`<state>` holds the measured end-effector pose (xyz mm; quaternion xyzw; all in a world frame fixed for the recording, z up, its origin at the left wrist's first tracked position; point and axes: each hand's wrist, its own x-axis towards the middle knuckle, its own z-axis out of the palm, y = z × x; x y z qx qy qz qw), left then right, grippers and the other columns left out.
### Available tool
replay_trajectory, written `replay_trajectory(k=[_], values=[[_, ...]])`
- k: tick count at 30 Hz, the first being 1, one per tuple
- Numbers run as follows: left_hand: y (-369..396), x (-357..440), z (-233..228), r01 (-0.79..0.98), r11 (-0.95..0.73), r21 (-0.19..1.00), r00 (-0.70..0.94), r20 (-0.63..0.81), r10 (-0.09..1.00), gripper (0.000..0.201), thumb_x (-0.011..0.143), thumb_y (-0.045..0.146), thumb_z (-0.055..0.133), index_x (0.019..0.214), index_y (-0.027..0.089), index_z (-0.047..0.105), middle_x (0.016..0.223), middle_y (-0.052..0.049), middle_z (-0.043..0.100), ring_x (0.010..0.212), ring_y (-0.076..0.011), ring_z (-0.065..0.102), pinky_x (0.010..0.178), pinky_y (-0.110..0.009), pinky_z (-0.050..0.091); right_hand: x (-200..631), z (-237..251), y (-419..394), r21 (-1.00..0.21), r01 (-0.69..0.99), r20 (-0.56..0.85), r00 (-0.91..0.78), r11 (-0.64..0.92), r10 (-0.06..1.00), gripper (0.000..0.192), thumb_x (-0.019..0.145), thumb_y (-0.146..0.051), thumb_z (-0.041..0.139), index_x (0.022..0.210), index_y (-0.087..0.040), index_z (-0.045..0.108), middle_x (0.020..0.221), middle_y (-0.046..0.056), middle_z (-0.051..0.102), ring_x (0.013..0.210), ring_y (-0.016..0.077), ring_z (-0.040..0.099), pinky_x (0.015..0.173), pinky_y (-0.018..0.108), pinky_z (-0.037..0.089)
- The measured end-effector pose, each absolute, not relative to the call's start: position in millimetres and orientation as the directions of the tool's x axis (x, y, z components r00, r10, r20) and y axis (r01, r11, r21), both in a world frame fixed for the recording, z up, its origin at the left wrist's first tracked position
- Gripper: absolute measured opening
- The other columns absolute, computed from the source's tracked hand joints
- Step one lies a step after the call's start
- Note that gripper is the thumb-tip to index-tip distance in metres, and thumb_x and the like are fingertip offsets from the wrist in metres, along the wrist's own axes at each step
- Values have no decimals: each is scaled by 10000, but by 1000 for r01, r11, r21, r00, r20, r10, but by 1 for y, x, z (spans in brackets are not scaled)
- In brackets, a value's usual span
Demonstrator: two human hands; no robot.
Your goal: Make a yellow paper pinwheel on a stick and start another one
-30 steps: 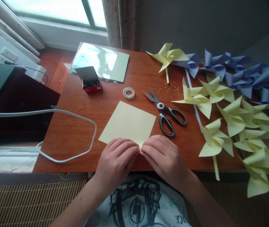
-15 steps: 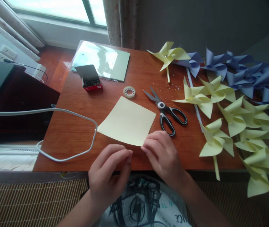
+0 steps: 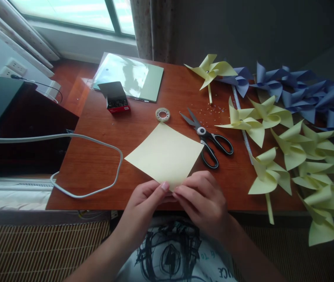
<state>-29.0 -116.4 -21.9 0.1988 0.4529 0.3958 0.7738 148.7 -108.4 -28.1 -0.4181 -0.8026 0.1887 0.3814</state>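
Note:
Both hands pinch the near corner of a pale yellow square sheet of paper [image 3: 163,154], which is turned like a diamond. My left hand [image 3: 145,201] grips it with the thumb on top, left of the corner. On the right side of that corner, the fingers of my right hand [image 3: 203,199] are closed on the sheet; the fingertips of the two hands nearly meet. Just beyond the far corner lies a roll of tape [image 3: 163,114]. Scissors [image 3: 203,133] with black handles rest with blades apart, beside the sheet's right corner.
Yellow paper pinwheels [image 3: 268,172] and blue pinwheels [image 3: 298,88] crowd the right side. A red open box [image 3: 118,103] of small dark items stands near a plastic-sleeved paper pack [image 3: 149,78]. A white cable [image 3: 102,143] loops over the left of the wooden table [image 3: 90,160].
My left hand has moved onto the paper and taken hold of it. The sheet has turned, its near corner now between both hands.

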Motion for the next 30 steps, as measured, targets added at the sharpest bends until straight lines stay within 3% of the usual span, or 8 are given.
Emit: replay_trajectory(k=[16,30], values=[[-115,-27,-18,-383,638,668,268,-581,769,287,905,422,713,944,156,811,888,-86,798,884,-236,742,901,-361,584,153,-21,-106,-608,502,477,-389,615,788,225,858,-2,676,987,-184,702,874,68,671,861,196,545,746,343,556],[-115,-25,-12,-248,549,798,221,-505,834,160,822,243,795,965,170,793,896,-52,786,834,-186,715,767,-239,561,149,-16,-104,-699,499,401,-319,512,859,154,859,-11,657,931,-146,675,857,83,615,835,208,532,727,364,490]])
